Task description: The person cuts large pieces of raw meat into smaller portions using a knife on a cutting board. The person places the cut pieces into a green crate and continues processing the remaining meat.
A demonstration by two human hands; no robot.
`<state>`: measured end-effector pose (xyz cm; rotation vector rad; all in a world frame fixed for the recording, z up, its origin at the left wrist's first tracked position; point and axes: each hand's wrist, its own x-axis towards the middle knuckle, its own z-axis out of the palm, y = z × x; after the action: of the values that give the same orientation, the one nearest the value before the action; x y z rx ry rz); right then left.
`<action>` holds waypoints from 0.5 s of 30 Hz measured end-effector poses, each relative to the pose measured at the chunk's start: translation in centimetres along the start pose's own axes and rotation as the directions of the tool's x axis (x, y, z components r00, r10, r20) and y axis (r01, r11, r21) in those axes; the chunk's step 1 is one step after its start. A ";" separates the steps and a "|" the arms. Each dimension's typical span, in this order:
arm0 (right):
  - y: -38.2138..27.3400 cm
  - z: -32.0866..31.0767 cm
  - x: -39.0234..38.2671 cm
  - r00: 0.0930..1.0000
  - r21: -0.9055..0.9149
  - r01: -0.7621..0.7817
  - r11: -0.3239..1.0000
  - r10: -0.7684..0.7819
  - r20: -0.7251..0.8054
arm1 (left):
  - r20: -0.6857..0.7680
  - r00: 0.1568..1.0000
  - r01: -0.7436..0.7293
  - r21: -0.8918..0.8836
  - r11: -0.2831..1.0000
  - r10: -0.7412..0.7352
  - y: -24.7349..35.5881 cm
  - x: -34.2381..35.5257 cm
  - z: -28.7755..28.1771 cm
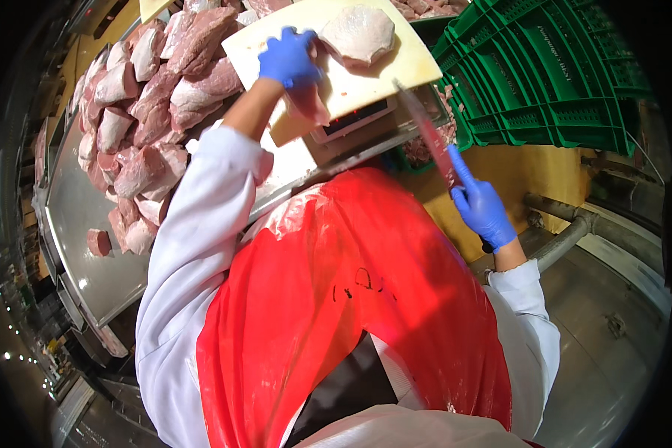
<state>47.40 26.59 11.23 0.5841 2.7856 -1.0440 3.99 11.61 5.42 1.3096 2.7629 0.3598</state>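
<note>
My left hand, in a blue glove, grips a pink strip of meat at the left part of a cream cutting board. The lower end of the strip hangs toward the board's near edge. Just right of that hand lies a large pale slab of meat with a fatty surface. My right hand, also blue-gloved, is closed around the handle of a knife. The blade slants up and left, its tip close to the board's near right edge. The handle is mostly hidden by my fingers.
A heap of raw meat chunks covers much of the steel table at left. Under the board sits a scale with a lit display. Green crates stand at right, with meat trimmings below the board.
</note>
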 end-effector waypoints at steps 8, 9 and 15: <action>2.7 -0.9 -1.0 0.967 0.285 -0.043 0.957 0.111 -0.228 | 0.274 0.961 0.083 -0.383 0.920 0.027 -7.9 4.0 -5.7; 3.1 -0.9 -0.9 0.966 0.329 -0.032 0.944 0.114 -0.231 | 0.223 0.968 -0.031 -0.363 0.931 0.119 -8.5 3.3 -6.2; -0.2 0.7 7.4 0.947 0.301 0.250 0.920 -0.168 -0.274 | 0.120 0.880 -0.470 0.082 0.879 0.459 -3.3 0.3 -11.3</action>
<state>40.49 28.30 9.06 0.4792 2.9524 -1.6146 -0.48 7.71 15.65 1.9636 2.3878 0.1587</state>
